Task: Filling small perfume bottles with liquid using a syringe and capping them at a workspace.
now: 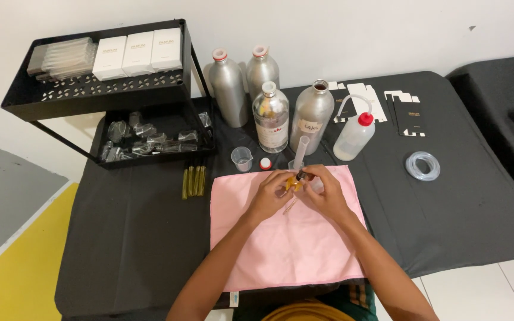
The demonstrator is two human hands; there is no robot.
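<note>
Right now both hands meet over the far edge of the pink cloth (pixel 290 238) on the black tabletop (pixel 459 214). The left hand (pixel 272 193) has its grip clenched around a small amber vial (pixel 293 183), while the right hand (pixel 328 193) pinches the vial's dark cap (pixel 301 175) at its top. The step in hand looks like fitting or twisting that cap; whether it is seated I cannot tell. Any further turn would call for the left hand's firm hold and the vial upright. Just beyond stand a small clear beaker (pixel 242 158), a red-capped squeeze bottle (pixel 353 135) and tall aluminium bottles (pixel 228 88).
</note>
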